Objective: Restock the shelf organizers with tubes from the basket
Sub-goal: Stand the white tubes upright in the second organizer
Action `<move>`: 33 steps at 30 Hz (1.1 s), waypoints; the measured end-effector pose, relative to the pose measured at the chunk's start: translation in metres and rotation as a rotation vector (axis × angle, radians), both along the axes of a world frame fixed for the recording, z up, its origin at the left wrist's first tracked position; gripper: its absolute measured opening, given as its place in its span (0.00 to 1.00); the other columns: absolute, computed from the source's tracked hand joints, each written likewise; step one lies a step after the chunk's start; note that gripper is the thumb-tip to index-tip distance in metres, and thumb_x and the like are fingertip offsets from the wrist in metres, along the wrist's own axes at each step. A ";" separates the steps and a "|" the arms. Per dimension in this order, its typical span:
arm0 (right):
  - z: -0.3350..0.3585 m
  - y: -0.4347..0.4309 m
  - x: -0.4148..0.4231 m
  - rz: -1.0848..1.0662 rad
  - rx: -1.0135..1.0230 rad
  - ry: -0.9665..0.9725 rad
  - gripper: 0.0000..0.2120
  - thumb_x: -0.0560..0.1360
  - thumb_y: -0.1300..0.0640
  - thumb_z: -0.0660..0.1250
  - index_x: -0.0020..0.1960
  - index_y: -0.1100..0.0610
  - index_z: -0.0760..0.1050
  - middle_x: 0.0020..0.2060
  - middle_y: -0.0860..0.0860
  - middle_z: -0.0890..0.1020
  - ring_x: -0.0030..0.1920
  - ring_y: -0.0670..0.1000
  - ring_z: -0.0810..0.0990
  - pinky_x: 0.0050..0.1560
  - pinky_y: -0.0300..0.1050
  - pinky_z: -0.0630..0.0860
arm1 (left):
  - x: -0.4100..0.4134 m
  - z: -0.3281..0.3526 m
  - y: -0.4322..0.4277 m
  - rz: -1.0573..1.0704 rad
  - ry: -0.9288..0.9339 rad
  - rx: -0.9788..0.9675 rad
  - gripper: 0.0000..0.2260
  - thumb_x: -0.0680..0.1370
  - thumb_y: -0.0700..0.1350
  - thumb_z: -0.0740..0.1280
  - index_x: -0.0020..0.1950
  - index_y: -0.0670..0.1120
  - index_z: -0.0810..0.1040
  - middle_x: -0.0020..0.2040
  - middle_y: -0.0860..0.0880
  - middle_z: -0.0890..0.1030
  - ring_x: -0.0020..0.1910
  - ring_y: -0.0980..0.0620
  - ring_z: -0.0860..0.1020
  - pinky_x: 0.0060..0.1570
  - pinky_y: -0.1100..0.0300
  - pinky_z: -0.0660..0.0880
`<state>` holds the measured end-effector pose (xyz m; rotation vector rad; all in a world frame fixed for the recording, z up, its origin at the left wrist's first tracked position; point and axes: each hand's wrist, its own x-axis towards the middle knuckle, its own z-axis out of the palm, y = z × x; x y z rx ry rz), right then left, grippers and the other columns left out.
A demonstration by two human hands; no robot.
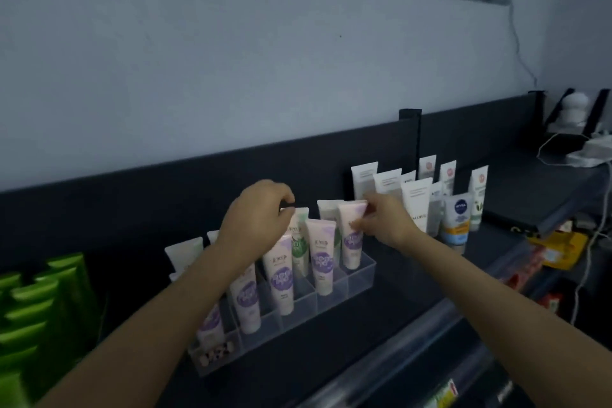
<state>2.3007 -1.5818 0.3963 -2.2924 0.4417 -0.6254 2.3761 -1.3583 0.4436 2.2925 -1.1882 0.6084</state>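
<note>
Clear organizer (361, 279) looks nearly full. Right hand (387, 222) pinches the end purple tube (351, 246); left hand (256, 212) curled at the tube tops, grip unclear.

Both arms outstretched, left hand (256, 217) curled, right hand (389, 223) fingers (364, 221) pinching a tube (351, 243)

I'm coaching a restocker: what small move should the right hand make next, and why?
Probably let go of the pale purple-labelled tube: the right hand pinches its top edge, and its cap end already stands in the end compartment of the clear plastic organizer, upright like its neighbours.
</note>
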 end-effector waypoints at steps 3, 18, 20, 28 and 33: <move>-0.012 0.001 0.010 0.016 -0.024 0.104 0.11 0.69 0.62 0.73 0.39 0.52 0.72 0.38 0.50 0.80 0.43 0.52 0.80 0.45 0.49 0.81 | 0.016 0.022 -0.004 0.024 -0.028 0.111 0.06 0.77 0.44 0.65 0.52 0.46 0.79 0.48 0.50 0.78 0.46 0.53 0.76 0.47 0.56 0.75; 0.034 -0.025 0.033 0.050 -0.022 0.020 0.14 0.73 0.51 0.70 0.56 0.56 0.78 0.49 0.50 0.81 0.49 0.50 0.80 0.53 0.49 0.79 | 0.061 0.024 -0.037 0.070 0.129 0.456 0.16 0.74 0.46 0.69 0.61 0.47 0.75 0.54 0.49 0.78 0.50 0.51 0.77 0.50 0.54 0.77; 0.040 -0.024 0.045 0.121 -0.060 0.100 0.12 0.72 0.54 0.71 0.55 0.55 0.78 0.49 0.50 0.82 0.49 0.50 0.80 0.52 0.47 0.79 | 0.065 0.019 -0.049 0.068 0.159 0.499 0.17 0.73 0.46 0.70 0.62 0.47 0.74 0.54 0.48 0.78 0.50 0.51 0.77 0.51 0.52 0.78; 0.038 -0.026 0.079 0.280 -0.300 0.357 0.06 0.72 0.60 0.70 0.49 0.56 0.82 0.42 0.48 0.81 0.44 0.46 0.77 0.36 0.32 0.69 | 0.075 0.001 -0.077 0.133 0.174 0.682 0.07 0.71 0.43 0.72 0.38 0.48 0.74 0.42 0.49 0.78 0.42 0.50 0.78 0.44 0.53 0.79; 0.037 -0.029 0.084 0.305 -0.358 0.301 0.05 0.71 0.62 0.69 0.45 0.58 0.83 0.42 0.49 0.84 0.42 0.46 0.80 0.42 0.37 0.75 | 0.076 -0.002 -0.078 0.189 0.154 0.615 0.10 0.70 0.44 0.72 0.34 0.48 0.71 0.38 0.48 0.78 0.38 0.50 0.77 0.34 0.56 0.74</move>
